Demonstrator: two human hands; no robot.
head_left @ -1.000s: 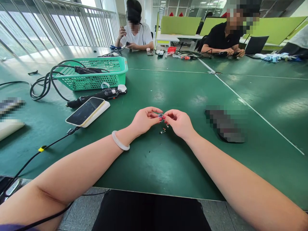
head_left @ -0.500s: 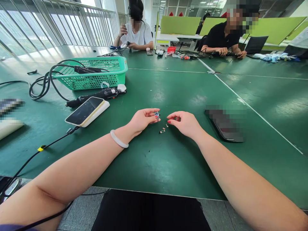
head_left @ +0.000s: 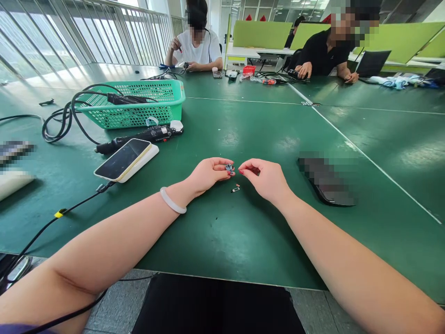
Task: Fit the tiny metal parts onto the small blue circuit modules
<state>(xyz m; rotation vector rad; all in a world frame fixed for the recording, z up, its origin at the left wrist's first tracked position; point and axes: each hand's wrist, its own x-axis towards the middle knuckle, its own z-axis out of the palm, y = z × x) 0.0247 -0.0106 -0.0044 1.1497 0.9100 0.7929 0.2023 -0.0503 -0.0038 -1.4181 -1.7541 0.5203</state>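
My left hand (head_left: pixel 207 175) pinches a small blue and dark part (head_left: pixel 229 170), which looks like a little circuit board, between thumb and fingers. A white bracelet (head_left: pixel 171 201) circles that wrist. Close by on the right, my right hand (head_left: pixel 266 178) has thumb and index fingertip pressed together just beside the part. Anything in that pinch is too small to make out. On the green table (head_left: pixel 243 250) below the fingertips lie a small white and black piece (head_left: pixel 235 189) and a tiny orange piece (head_left: pixel 238 185).
A black object (head_left: pixel 327 183), partly blurred, lies to the right. At left are a phone on a white block (head_left: pixel 127 160), a black handheld tool (head_left: pixel 139 138) and a green basket (head_left: pixel 139 116) with cables. Two people (head_left: pixel 200 51) sit across the table, with red and black items before them.
My right hand has moved slightly left and its fingertips have closed. A tiny whitish bit near them no longer shows on the table. The part in my left hand has turned.
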